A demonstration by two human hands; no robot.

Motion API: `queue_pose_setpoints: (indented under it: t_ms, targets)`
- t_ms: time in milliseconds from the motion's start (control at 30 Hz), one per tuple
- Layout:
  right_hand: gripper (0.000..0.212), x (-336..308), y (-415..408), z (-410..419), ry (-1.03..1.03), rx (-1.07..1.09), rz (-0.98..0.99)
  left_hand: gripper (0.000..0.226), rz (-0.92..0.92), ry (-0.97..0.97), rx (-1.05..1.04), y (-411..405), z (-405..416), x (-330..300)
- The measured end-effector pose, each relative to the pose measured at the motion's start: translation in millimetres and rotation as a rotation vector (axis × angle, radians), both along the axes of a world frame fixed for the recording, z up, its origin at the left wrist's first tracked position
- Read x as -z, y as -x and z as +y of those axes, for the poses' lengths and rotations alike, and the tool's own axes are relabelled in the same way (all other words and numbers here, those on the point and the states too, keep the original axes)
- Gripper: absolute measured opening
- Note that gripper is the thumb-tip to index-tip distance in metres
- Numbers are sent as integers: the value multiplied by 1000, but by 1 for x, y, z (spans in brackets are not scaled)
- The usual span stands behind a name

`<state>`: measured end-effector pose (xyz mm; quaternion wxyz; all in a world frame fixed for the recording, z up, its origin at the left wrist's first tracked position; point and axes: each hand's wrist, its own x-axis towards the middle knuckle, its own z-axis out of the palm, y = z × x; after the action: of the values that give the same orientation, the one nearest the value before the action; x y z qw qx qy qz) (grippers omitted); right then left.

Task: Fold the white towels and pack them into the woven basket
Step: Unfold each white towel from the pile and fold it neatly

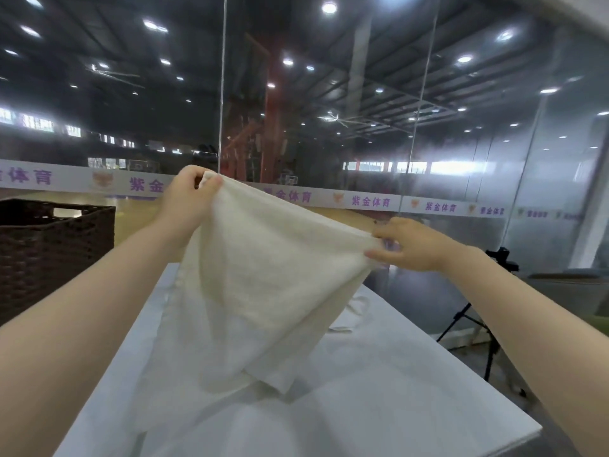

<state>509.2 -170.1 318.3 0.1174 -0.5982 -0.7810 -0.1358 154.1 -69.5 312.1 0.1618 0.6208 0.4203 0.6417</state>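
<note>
Risk: the soft off-white terry towel (263,268) hangs by two corners only; if either pinch slackens, that corner likely drops and the fold line skews. The left hand (188,199) pinches the higher corner and the right hand (412,245) the lower. Its tail drags crumpled on the white-covered table (412,374), near the dark woven basket (49,252) at left.

Both bare forearms reach forward, raised; left hand (188,199) higher, thumb and fingers pinching; right hand (412,245) lower, out to its side, fingertips pinching
</note>
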Motion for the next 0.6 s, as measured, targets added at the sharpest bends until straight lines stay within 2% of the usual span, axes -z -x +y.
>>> queue_pose_setpoints:
  t_ms: [100, 200, 300, 367, 433, 600]
  targets:
    - [25, 2, -3, 0, -127, -33, 344, 19, -64, 4, 67, -1, 1, -2]
    - [27, 0, 0, -2, -139, -10, 328, 17, -94, -14, 75, -1, 2, -1]
    - [27, -8, 1, -2, -277, -89, 544, 15, -103, -25, 88, 1, 1, 2]
    - [27, -14, 6, -3, -216, -107, 548, 16, -80, -27, 75, 5, 1, 3]
    - [25, -19, 8, -2, -211, -143, 637, 18, -37, -22, 69, 9, 0, 2]
    - [2, -33, 11, 2, -149, -136, 745, 18, 69, -12, 21, 15, 0, 0]
